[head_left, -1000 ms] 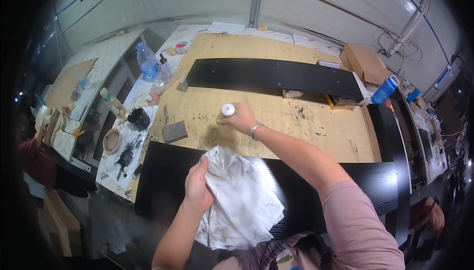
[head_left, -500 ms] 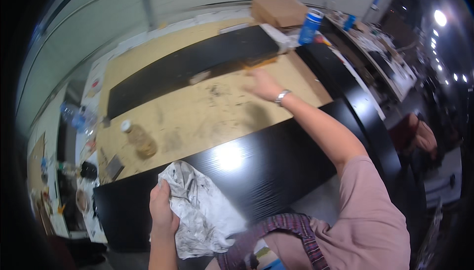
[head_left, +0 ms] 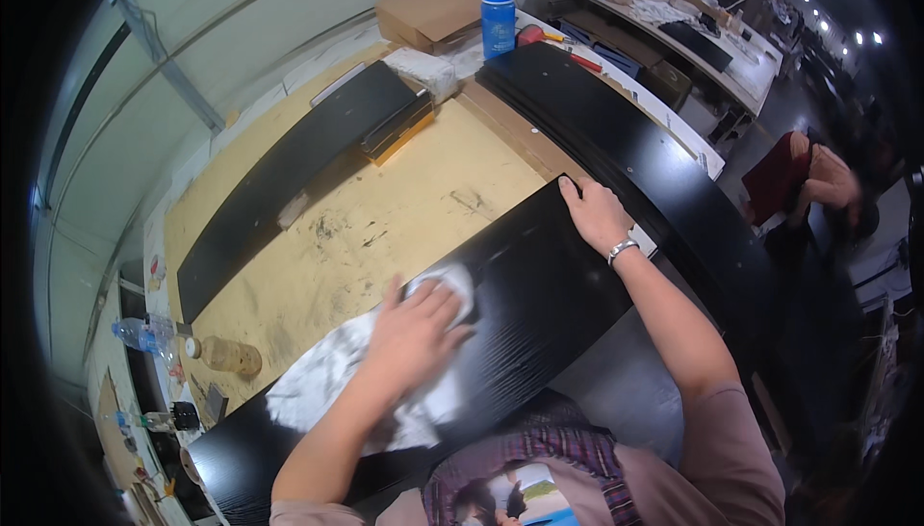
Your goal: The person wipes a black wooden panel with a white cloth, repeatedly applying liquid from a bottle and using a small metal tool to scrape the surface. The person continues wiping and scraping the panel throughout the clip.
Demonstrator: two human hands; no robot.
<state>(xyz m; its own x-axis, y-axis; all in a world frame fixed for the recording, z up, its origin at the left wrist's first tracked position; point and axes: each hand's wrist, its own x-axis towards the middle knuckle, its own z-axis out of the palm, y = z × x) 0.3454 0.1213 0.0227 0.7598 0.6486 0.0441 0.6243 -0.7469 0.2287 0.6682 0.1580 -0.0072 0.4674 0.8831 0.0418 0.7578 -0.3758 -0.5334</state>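
Observation:
My left hand (head_left: pixel 412 338) presses a stained white cloth (head_left: pixel 322 372) onto a long black panel (head_left: pixel 520 314), its fingers bent over a bunched part of the cloth. The rest of the cloth trails across the panel toward its near left part. At the panel's right end, my right hand (head_left: pixel 599 216) grips the corner, thumb along the top edge. Streaky, shiny marks show on the black surface between the hands. Beyond lies a curved black panel (head_left: pixel 289 160) on the worktable (head_left: pixel 385 228), with a small black and orange box (head_left: pixel 399 131) against it.
A bottle of yellowish liquid (head_left: pixel 223 356) lies at the left near a dark grey block (head_left: pixel 217 401). Stacked black panels (head_left: pixel 616 131) stand along the right. A blue water bottle (head_left: pixel 498 21) and a cardboard box (head_left: pixel 438 8) are at the back. Another person (head_left: pixel 818 175) is far right.
My left hand has brought the cloth forward and right, down onto the near panel. My right hand has come back from beside the far panel to the near panel's right corner. The view has turned.

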